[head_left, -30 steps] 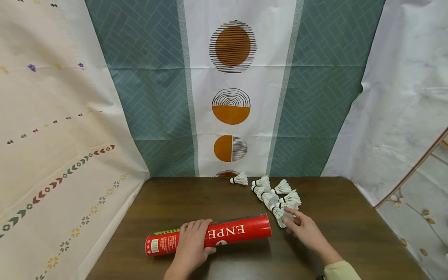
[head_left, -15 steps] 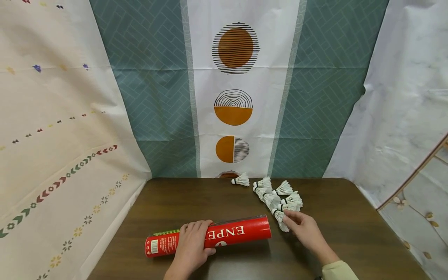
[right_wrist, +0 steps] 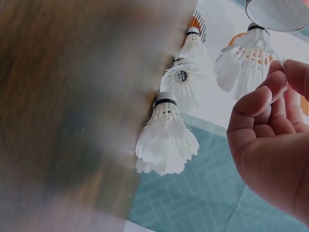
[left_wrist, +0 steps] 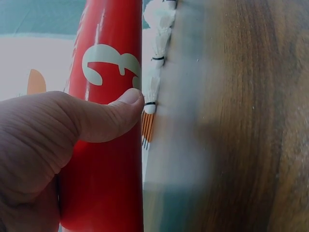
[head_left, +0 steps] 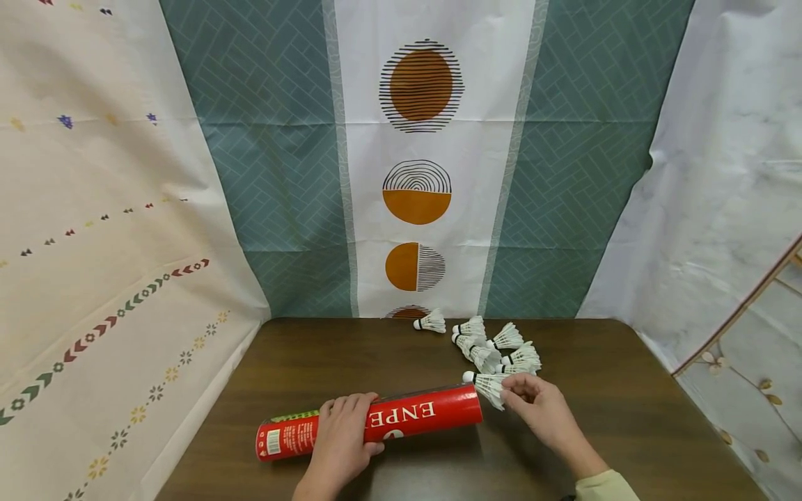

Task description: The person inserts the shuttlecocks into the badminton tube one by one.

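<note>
My left hand [head_left: 341, 440] grips a red shuttlecock tube [head_left: 432, 415] marked "ENPE", fingers over its top and thumb on the near side. In the left wrist view the thumb [left_wrist: 113, 118] lies across the red wall. The tube slants over the table, its right end a little higher. My right hand [head_left: 544, 412] pinches a white feather shuttlecock [head_left: 490, 390] by the skirt's edge, cork pointing left, just behind the tube's right end. The right wrist view shows this shuttlecock [right_wrist: 244, 65] with its cork close to the tube's open end [right_wrist: 277, 15].
Several more shuttlecocks [head_left: 484, 358] lie in a loose cluster on the brown table [head_left: 326, 358], behind my right hand. A single shuttlecock [head_left: 431, 321] lies near the far edge. Patterned cloths [head_left: 282, 209] hang behind and beside the table.
My right hand has taken hold of the nearest shuttlecock and swung its cork leftward, away from the cluster toward the tube's end. The left hand and tube have barely moved.
</note>
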The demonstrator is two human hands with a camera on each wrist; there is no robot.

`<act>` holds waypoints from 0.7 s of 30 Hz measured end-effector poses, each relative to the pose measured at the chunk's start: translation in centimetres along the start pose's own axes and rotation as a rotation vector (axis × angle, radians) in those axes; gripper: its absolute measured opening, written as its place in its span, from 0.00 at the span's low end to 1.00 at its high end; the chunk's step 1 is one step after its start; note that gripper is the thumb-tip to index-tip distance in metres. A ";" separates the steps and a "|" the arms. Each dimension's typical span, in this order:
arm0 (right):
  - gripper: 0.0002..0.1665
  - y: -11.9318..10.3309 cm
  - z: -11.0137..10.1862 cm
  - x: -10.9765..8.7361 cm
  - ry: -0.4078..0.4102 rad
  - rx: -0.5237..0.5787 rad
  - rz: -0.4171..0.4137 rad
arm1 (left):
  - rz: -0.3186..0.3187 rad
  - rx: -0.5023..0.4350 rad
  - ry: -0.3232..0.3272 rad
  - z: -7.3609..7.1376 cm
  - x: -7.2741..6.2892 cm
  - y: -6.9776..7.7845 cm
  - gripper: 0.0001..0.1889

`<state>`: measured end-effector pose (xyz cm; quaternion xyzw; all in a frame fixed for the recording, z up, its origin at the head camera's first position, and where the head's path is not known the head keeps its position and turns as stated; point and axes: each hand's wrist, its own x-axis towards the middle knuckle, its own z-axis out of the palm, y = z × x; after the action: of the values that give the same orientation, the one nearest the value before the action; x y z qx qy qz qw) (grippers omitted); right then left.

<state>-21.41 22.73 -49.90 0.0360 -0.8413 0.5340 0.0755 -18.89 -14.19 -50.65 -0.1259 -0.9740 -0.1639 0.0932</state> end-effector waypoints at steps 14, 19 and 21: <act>0.15 -0.1 0.3 -0.4 -0.071 0.085 -0.076 | -0.028 0.011 -0.006 0.1 0.0 0.1 0.44; 0.18 -0.2 1.1 -0.8 -0.157 0.194 -0.064 | 0.007 0.003 -0.017 0.4 0.0 0.3 0.43; 0.19 -0.2 1.4 -0.9 -0.181 0.223 -0.052 | 0.008 0.003 -0.015 0.5 0.0 0.4 0.43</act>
<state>-20.60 21.31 -50.45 0.1138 -0.7790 0.6165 0.0084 -18.87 -13.70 -50.96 -0.1309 -0.9744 -0.1609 0.0869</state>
